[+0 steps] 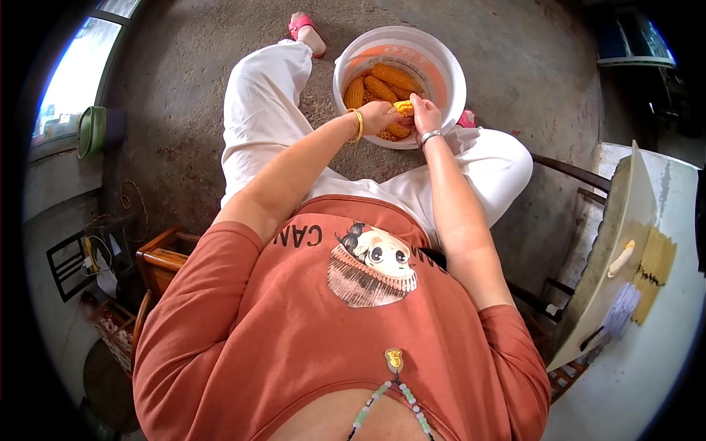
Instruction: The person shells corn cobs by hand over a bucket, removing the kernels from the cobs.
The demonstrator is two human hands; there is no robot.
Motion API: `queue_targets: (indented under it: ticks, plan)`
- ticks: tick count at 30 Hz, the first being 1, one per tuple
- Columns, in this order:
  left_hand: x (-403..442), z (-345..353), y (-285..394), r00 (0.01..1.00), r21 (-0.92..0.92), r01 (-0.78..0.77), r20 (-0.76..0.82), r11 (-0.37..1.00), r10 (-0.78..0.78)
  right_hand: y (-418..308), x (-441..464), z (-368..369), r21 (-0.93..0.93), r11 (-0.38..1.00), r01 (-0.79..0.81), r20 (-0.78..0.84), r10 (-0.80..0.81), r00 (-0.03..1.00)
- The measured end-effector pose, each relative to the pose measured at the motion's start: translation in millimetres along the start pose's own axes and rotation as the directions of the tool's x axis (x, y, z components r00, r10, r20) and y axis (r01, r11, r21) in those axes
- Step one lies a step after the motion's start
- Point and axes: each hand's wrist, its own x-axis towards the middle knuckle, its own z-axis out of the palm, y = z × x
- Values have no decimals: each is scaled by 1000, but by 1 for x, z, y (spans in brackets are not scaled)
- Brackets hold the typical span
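Note:
Over the near rim of a white plastic bucket point(457, 82), both of my hands grip one yellow corn cob point(404, 108). My left hand point(379, 116), below a gold bracelet, closes round its left end. My right hand point(426, 115), with a silver bracelet at the wrist, is closed on the other end, its thumb and fingers against the kernels. Inside the bucket lie several whole corn cobs point(396, 76) with loose kernels point(387, 135) among them. My hands and forearms hide part of the contents.
The bucket stands on a rough concrete floor point(507, 66) between my white-trousered legs point(257, 110). To the right is a pale board-topped table point(614, 242) with papers and a pale, cob-like object. A wooden piece of furniture point(165, 257) is at the left, near a green container point(91, 132).

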Motion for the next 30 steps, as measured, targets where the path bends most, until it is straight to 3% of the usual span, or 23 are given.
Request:
queue_targets:
  ticks: [2, 3, 5, 6, 9, 12, 15, 17, 19, 23, 27, 30]
  plan:
    - [6, -2, -3, 981, -234, 174, 130, 957, -147, -24, -19, 5, 111, 989, -100, 77, 92, 993]
    - [7, -3, -2, 957, -336, 266, 205, 903, -205, -20, -15, 5, 158, 986, -47, 98, 32, 995]
    - [5, -3, 1, 961, -416, 273, 166, 867, -223, -12, -6, 7, 254, 965, 58, 133, -94, 987]
    - [4, -3, 2, 961, -454, 275, 145, 848, -234, -17, -14, 9, 252, 967, 25, 129, -59, 990]
    - [2, -1, 3, 962, -593, 266, 112, 760, -250, -27, -22, 5, 59, 992, -107, 145, 98, 985]
    - [0, -3, 7, 954, -637, 292, 140, 714, -265, -29, -30, 12, -103, 994, -18, 136, 32, 990]
    - [0, -2, 11, 973, -576, 230, 164, 784, -165, -5, -17, 15, -269, 949, 166, 76, -151, 986]
    - [7, 13, 7, 977, -283, 194, -25, 939, -210, 10, -3, 18, -307, 922, 237, 11, -245, 969]
    - [5, 19, 14, 970, -12, 174, -167, 985, -174, -16, -27, 21, -406, 870, 280, 34, -292, 956]
    - [8, 21, 16, 961, -164, 210, -145, 964, -234, -19, -25, 21, -399, 875, 273, 82, -262, 962]
    - [7, 17, 12, 979, -194, 171, -79, 966, -189, -13, -20, 22, -438, 861, 259, 108, -236, 966]
    - [-1, 13, 22, 976, -189, 160, -114, 969, -184, -16, -25, 23, -465, 838, 286, 101, -271, 957]
